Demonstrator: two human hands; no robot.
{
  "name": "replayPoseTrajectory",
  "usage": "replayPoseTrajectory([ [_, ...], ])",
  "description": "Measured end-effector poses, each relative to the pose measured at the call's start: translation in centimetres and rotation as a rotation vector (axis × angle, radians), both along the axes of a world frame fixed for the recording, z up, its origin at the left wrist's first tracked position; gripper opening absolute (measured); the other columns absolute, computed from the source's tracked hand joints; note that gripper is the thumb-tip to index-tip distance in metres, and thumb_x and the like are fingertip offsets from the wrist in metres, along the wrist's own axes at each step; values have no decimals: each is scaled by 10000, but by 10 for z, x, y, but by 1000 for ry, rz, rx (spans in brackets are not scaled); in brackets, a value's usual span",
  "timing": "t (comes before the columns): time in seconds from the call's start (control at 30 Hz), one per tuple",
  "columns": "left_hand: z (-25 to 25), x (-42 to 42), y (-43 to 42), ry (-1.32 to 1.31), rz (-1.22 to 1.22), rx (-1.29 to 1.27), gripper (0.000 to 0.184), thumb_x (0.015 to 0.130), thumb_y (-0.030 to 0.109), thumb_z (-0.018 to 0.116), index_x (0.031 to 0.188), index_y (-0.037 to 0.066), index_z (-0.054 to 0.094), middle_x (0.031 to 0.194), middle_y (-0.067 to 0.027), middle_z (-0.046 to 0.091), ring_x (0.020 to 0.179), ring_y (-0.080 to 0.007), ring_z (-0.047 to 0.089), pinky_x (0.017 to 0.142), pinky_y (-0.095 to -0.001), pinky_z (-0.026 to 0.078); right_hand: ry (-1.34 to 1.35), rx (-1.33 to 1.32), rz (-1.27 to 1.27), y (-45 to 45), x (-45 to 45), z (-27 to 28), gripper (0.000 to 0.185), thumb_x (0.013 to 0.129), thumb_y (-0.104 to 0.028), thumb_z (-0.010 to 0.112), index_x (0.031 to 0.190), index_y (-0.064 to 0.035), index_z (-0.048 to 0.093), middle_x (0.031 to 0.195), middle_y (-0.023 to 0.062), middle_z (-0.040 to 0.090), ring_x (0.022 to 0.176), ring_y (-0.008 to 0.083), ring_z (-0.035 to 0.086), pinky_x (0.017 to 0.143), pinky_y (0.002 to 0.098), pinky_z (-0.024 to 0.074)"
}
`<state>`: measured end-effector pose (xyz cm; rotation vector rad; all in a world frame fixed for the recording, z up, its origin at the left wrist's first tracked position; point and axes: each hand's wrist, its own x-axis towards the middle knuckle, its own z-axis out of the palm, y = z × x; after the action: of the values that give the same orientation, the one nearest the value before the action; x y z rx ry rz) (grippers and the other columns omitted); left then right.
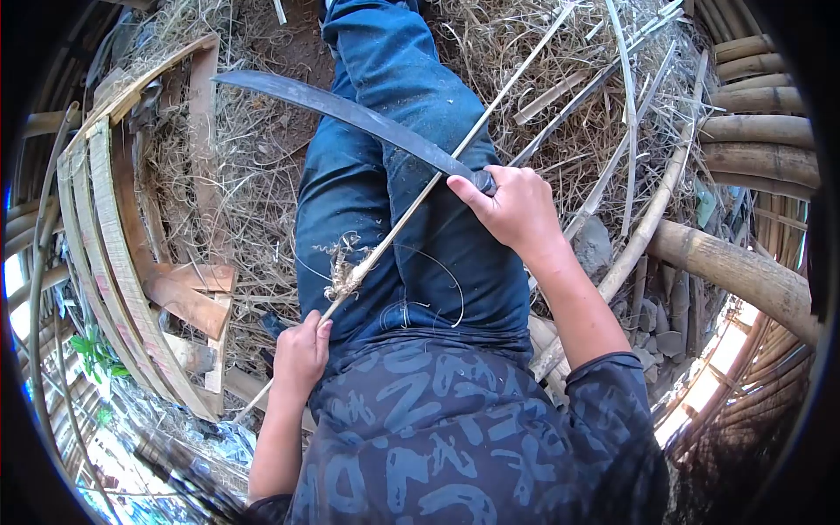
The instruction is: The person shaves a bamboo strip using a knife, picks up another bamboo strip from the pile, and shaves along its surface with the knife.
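Note:
A long curved dark blade [350, 112] reaches from my right hand [516, 203] toward the upper left, over my jeans. My right hand is closed on its handle, with the thumb along it. A thin pale strip of wood or bamboo [411, 210] runs diagonally across my lap, from upper right to lower left, and the blade crosses it near the handle. My left hand [302, 350] is closed around the strip's lower part. Just above that hand, a clump of curly shavings [344, 276] clings to the strip. A thin curled fibre lies on the jeans.
A slatted wooden frame [105, 236] lies at the left. Dry shavings [254, 166] cover the ground around my legs. Long strips [630, 114] and a thick bamboo pole [735, 271] lie at the right, near grey stones [592, 245]. Stacked bamboo poles line the right side.

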<state>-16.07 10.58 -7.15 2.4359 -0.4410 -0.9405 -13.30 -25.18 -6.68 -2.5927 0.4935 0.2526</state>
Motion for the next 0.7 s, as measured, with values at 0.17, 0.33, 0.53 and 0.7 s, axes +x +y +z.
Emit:
replayPoseTrajectory([
  [0.17, -10, -18, -5, -173, -28, 36, 195, 950, 191, 550, 853, 34, 486, 656, -198, 592, 619, -407, 604, 540, -482, 466, -10, -64, 96, -2, -1, 0, 800, 785, -776, 519, 646, 2, 642, 616, 206, 626, 639, 382, 661, 580, 467, 523],
  [0.33, -13, -22, -8, -201, -33, 67, 196, 943, 186, 561, 838, 41, 483, 648, -186, 594, 601, -393, 606, 525, -470, 470, -36, -126, 147, -4, 1, -8, 789, 772, -782, 530, 649, -12, 649, 582, 181, 620, 590, 362, 657, 539, 445, 519],
  [0.53, -20, -28, -10, -239, 23, 49, 209, 939, 180, 573, 818, 36, 484, 633, -180, 586, 589, -384, 601, 507, -456, 463, -105, -190, 172, -4, 0, -19, 774, 765, -782, 539, 651, -25, 656, 549, 156, 612, 549, 340, 656, 505, 426, 519],
  [0.7, -17, -32, -5, -277, 23, 57, 240, 958, 213, 565, 809, 43, 483, 632, -177, 581, 579, -377, 597, 500, -449, 457, -136, -220, 142, -3, -3, -26, 777, 760, -791, 535, 643, -33, 655, 528, 149, 603, 535, 332, 654, 486, 420, 516],
])
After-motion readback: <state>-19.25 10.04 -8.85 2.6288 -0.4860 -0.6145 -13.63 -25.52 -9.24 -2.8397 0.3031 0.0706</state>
